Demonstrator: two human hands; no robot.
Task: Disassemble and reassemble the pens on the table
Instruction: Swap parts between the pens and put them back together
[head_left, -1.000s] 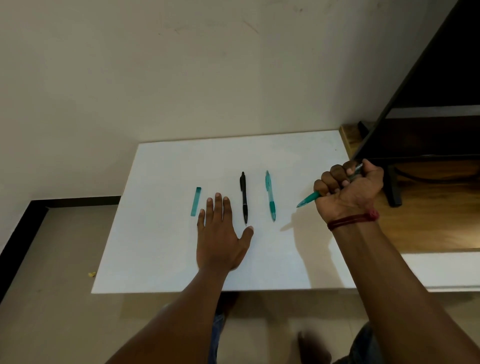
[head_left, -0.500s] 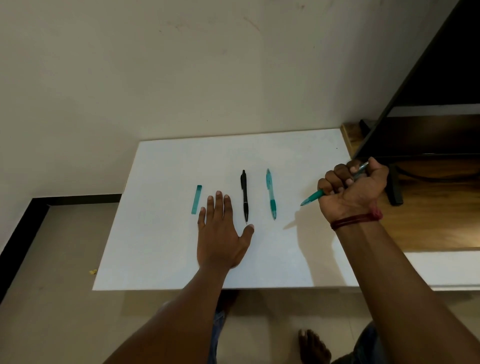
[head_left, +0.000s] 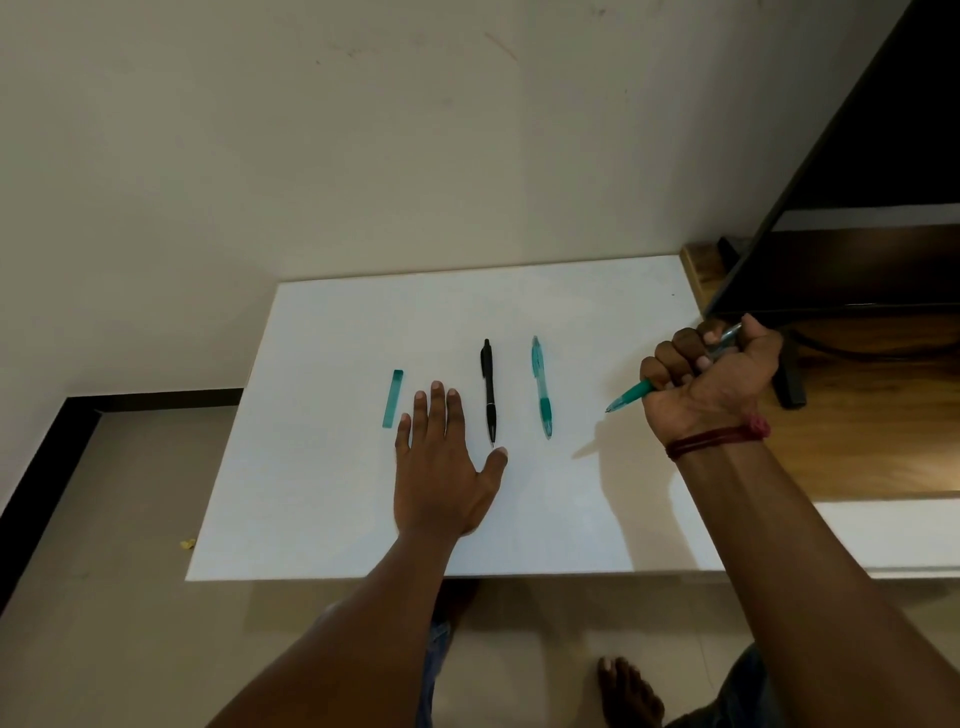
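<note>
Three pens: black (head_left: 488, 392), teal (head_left: 541, 387), held teal (head_left: 631, 395); one teal cap (head_left: 392, 399).

White table (head_left: 597, 312) (two pens (head_left: 489, 391), cap (head_left: 392, 399))

Black pen (head_left: 488, 391), teal pen (head_left: 541, 387), teal cap (head_left: 393, 399), white table (head_left: 322, 488).

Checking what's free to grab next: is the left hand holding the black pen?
No, the left hand lies flat and open on the white table, with the black pen lying apart just to its right.
</note>
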